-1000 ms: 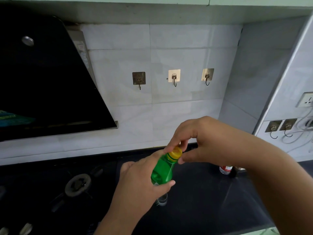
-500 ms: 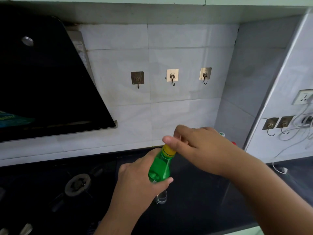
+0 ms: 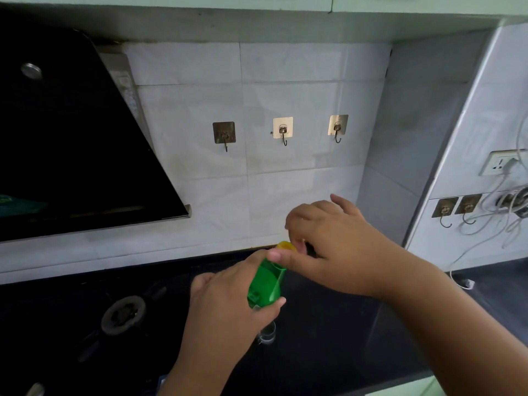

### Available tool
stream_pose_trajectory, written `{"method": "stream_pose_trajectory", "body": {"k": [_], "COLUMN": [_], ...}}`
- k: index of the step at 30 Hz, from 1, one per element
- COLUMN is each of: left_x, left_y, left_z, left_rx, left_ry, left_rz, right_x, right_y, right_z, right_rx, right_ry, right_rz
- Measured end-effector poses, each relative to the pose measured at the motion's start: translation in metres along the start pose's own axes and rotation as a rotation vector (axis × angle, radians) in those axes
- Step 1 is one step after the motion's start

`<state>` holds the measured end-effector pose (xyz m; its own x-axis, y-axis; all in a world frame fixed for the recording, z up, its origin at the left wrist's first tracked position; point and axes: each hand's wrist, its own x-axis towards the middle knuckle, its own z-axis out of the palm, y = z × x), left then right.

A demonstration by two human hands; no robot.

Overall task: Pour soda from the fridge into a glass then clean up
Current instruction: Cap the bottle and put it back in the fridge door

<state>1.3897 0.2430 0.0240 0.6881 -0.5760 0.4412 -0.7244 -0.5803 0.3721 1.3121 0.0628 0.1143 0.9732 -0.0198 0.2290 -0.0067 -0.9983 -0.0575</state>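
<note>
Above the black counter point(image 3: 357, 332), between its back edge and its middle, I have the green soda bottle point(image 3: 267, 284) held off the surface and tilted a little, neck leaning away to the right. My left hand point(image 3: 228, 307) is wrapped round the lower body, thumb across the front and fingers behind, clamped firmly on it. My right hand point(image 3: 340, 252) comes over from the right, thumb and forefinger pinched on the yellow cap point(image 3: 285, 246), the other fingers loose and spread behind. I judge the step to be turning the cap; whether it is coming off or going on I cannot tell. To do it well I would brace the bottle hard with the left hand so only the cap turns, bring the neck nearer upright, and twist in short, slow turns so any fizz vents gently rather than spraying. A clear glass point(image 3: 267, 334) stands on the counter directly beneath the bottle, right of the burner point(image 3: 123, 312); whether it holds soda I cannot make out, so I would avoid dropping the bottle's base onto its rim.
</note>
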Motion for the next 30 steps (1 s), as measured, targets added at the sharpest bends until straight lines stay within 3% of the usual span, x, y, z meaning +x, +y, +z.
{"method": "stream_pose_trajectory", "body": {"k": [4,8,13,16,19,21,23,25,27,30], "left_x": [0.001,0.001,0.000,-0.002,-0.003,-0.005,-0.005,-0.005,-0.003,-0.002], "left_y": [-0.002,0.003,0.007,0.005,0.009,0.014,0.015,0.011,0.006,0.006], "left_z": [0.002,0.000,0.003,0.005,0.003,0.002,0.005,0.009,0.008,0.000], "left_rx": [-0.026,0.018,0.120,0.081,0.024,0.060,0.146,0.206,0.147,-0.058], "left_ry": [-0.005,0.004,0.025,-0.008,-0.031,-0.007,0.037,0.068,0.018,-0.068], "left_rz": [0.000,-0.005,0.004,-0.004,-0.004,-0.010,-0.014,-0.016,-0.012,-0.066], "right_x": [-0.005,-0.002,-0.002,-0.007,-0.005,-0.001,0.003,0.006,0.005,0.001], "right_y": [0.004,0.000,-0.010,-0.002,0.003,-0.002,-0.010,-0.014,-0.011,-0.005], "right_z": [-0.001,0.012,0.021,0.022,0.034,0.044,0.047,0.049,0.051,0.056], "right_rx": [0.120,0.013,-0.090,-0.082,-0.068,-0.038,-0.018,-0.021,-0.006,0.045], "right_ry": [0.020,0.086,0.171,0.187,0.324,0.451,0.396,0.202,0.165,0.312], "right_rz": [-0.068,-0.059,0.141,0.034,-0.040,0.033,0.201,0.326,0.292,0.102]}}
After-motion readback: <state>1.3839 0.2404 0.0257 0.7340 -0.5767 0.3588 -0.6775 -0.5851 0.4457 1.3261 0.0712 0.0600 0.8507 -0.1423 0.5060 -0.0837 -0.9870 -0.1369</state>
